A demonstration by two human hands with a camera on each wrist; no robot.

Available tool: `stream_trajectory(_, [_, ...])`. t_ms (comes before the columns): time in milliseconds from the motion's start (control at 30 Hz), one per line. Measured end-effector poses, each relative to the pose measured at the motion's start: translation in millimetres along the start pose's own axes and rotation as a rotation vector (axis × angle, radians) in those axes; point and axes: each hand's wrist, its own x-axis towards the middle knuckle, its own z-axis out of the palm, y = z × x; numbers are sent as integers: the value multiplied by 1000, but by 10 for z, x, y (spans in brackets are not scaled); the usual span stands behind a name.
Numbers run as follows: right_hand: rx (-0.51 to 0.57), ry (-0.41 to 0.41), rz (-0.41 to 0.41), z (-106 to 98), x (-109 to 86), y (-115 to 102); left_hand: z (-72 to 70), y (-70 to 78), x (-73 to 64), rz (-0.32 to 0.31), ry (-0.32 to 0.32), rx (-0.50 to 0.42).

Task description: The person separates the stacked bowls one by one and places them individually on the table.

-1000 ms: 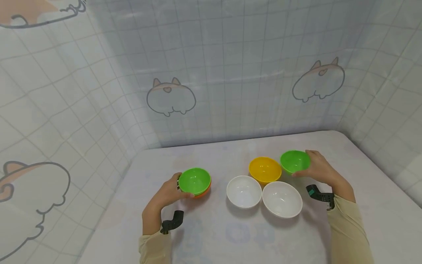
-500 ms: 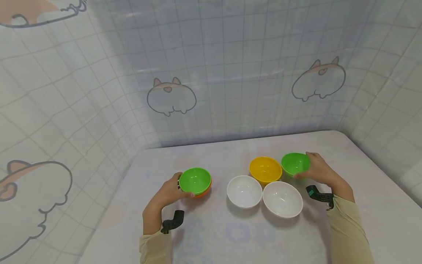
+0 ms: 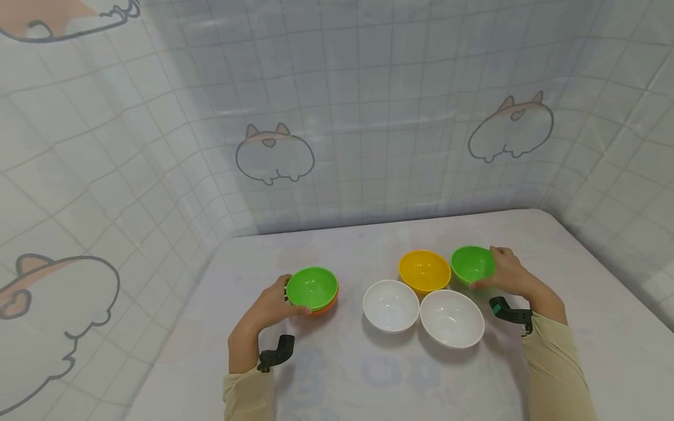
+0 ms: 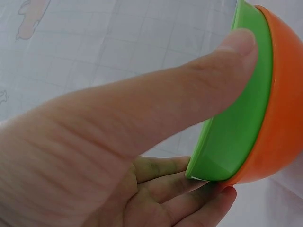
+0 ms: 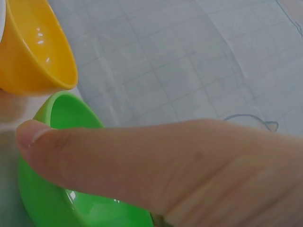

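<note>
On the left of the table, my left hand (image 3: 271, 305) grips a green bowl (image 3: 313, 287) by its side. That bowl sits nested in an orange bowl (image 4: 289, 109). In the left wrist view the thumb presses the green bowl's outer wall below its rim, and the fingers reach round the other side. My right hand (image 3: 508, 273) holds a second green bowl (image 3: 470, 263), thumb at the near side and fingers at the far side. A yellow bowl (image 3: 424, 271) stands just left of it. Whether these two touch, I cannot tell.
Two white bowls, one on the left (image 3: 391, 306) and one on the right (image 3: 451, 319), stand side by side in front of the yellow bowl. A grid-patterned sheet (image 3: 389, 146) rises behind the white-covered table (image 3: 358, 374) and along both sides.
My right hand and its green bowl have shifted slightly down in the head view, toward me. My left hand and the stacked bowls stay in place.
</note>
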Motion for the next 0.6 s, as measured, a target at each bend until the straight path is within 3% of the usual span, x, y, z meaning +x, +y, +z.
stream_trajectory(600, [9, -22, -17, -9, 222, 197, 120, 58, 83, -17, 35, 7])
